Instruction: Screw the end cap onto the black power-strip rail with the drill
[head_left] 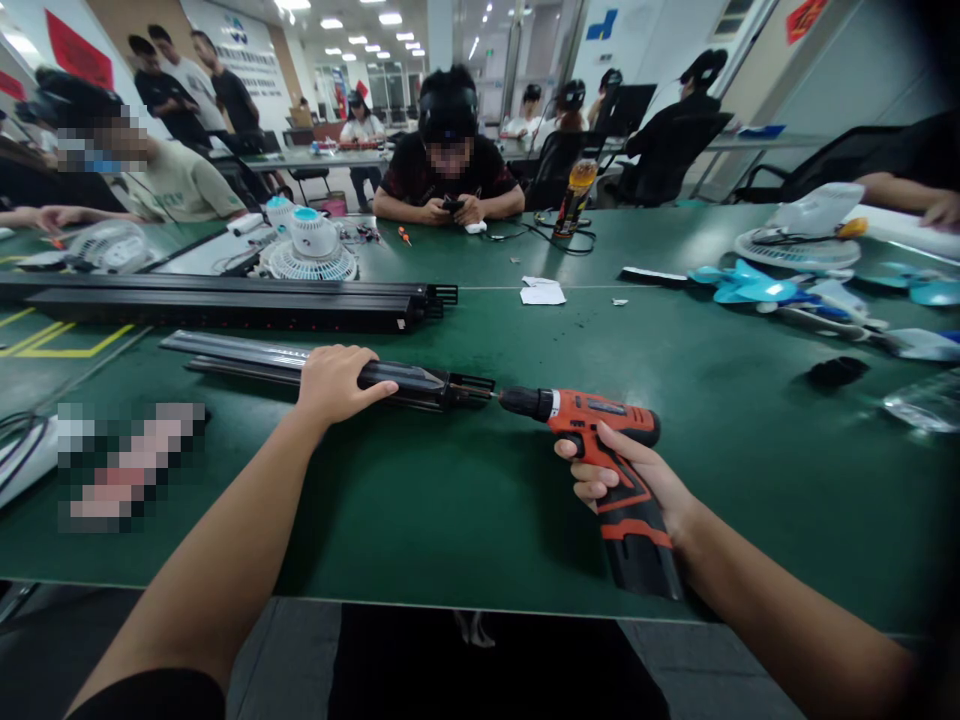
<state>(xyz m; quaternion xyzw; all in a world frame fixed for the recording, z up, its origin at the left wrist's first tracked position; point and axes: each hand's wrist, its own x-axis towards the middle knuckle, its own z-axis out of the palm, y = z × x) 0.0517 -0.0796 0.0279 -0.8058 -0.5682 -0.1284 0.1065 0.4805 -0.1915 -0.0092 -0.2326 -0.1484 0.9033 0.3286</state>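
Note:
My right hand (637, 470) is wrapped round the grip of an orange and black cordless drill (600, 415), a finger near its trigger. The drill points left, its bit at the slotted end of a long black profile (409, 385); whether the bit touches a screw there is too small to tell. Across the top of this profile lies my left hand (336, 383), closed over it with the thumb stretched along it. A clear, shiny surface covers part of the profile, which lies on the green table (465, 500).
Longer black profiles (300, 303) lie behind. White fan parts (311, 245) stand at back left; blue fan blades (750, 285) and a fan housing (802, 240) are at right. Paper scraps (543, 291) and a bottle (576, 198) lie beyond. A person (448, 150) sits opposite.

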